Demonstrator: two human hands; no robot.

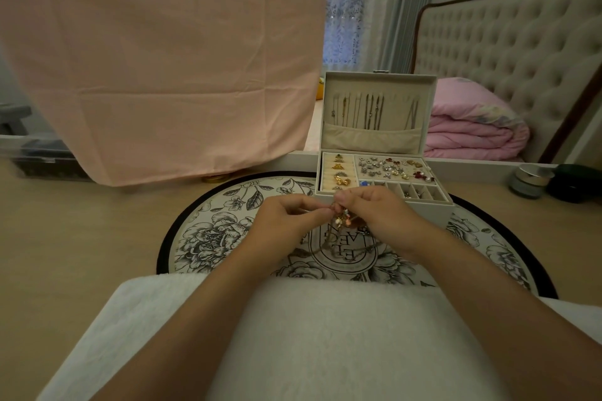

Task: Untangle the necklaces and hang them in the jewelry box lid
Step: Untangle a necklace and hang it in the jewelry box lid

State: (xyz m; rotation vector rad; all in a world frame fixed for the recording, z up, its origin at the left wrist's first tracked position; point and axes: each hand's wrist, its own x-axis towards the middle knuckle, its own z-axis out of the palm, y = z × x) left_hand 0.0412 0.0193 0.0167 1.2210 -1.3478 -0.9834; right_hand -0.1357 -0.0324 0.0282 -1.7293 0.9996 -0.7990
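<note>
Hands were noted close together over the table (81,254), just in front of the jewelry box (438,213). A knot of tangled necklaces (341,221), gold with small pale and reddish charms, was pinched between them, by the fingertips of the left hand (286,221) from one side and by the curled fingers of the right hand (381,215) from the other. Loose chain (355,251) was trailed from the knot onto the round floral mat (208,238) beneath the hands. Beyond the hands the lid (378,80) was stood upright, with several chains (368,114) already hung inside it above a pocket. Rings (338,169) and earrings (391,168) were seen in compartments just behind the knuckles. A white towel (325,335) was laid under the forearms. A pink cloth (163,58) was hung beyond the left hand.
</note>
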